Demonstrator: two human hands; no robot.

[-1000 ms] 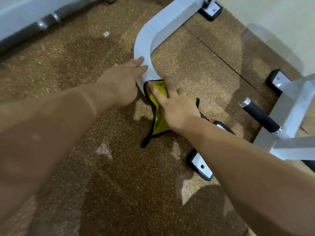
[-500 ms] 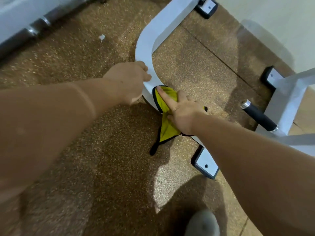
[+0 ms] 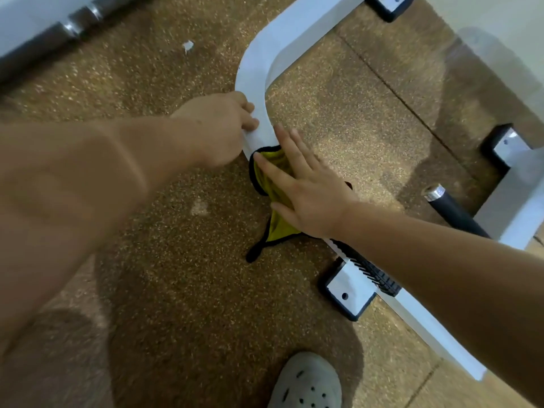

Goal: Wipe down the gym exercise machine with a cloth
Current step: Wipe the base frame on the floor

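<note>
Where the machine frame (image 3: 256,69) bends: white flat-faced metal tube, curved, on speckled rubber floor (image 3: 176,290)
cloth (image 3: 266,184): one, yellow, black-edged, soft, draped over machine frame just below the bend
right hand (image 3: 306,189) grip: flat, fingers straight, pressing cloth
left hand (image 3: 217,128) grip: fingers curled on machine frame's outer edge
foot plates (image 3: 347,293): three, black-rimmed

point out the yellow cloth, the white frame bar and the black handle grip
yellow cloth (image 3: 278,231), head view, lower fold
white frame bar (image 3: 250,81), head view, top of bend
black handle grip (image 3: 454,213), head view, mid grip
</note>
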